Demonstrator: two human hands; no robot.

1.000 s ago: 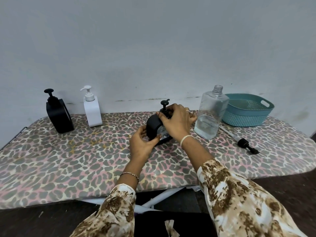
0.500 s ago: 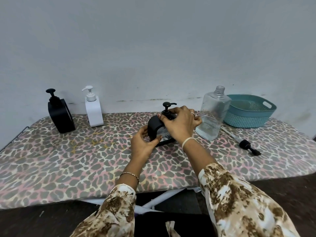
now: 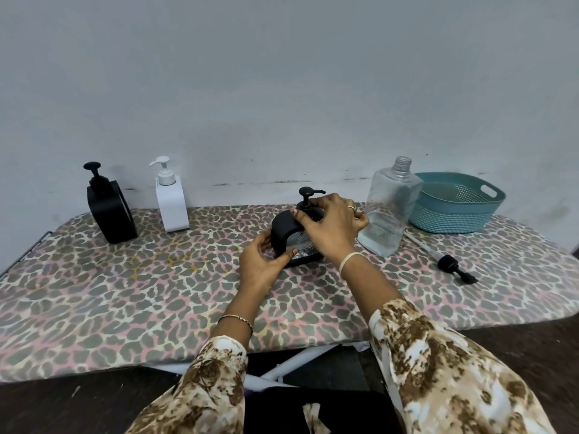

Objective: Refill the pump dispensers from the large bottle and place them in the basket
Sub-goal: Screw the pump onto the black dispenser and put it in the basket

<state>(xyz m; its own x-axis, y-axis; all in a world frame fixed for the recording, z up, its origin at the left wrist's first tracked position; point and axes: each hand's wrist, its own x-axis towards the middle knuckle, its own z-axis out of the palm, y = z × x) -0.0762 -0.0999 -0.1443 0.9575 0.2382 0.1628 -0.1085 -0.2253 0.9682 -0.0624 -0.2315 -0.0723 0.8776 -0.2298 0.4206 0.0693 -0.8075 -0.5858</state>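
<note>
A black pump dispenser (image 3: 285,228) with a clear front stands mid-table. My left hand (image 3: 262,264) grips its lower left side. My right hand (image 3: 330,227) wraps over its top at the collar of the black pump head (image 3: 308,195), whose nozzle points right. To the right stands the large clear bottle (image 3: 390,208), uncapped, with a little liquid in it. Behind that sits the empty teal basket (image 3: 454,211). At the far left stand a second black dispenser (image 3: 109,208) and a white dispenser (image 3: 170,200).
A loose black pump with a long clear tube (image 3: 449,263) lies on the table to the right of the large bottle. The table (image 3: 125,292) has a leopard-print cover and stands against a grey wall. Its front edge is close to my sleeves.
My right hand has turned on the pump collar, and the pump nozzle has swung round to point right. My left hand keeps its hold on the dispenser body.
</note>
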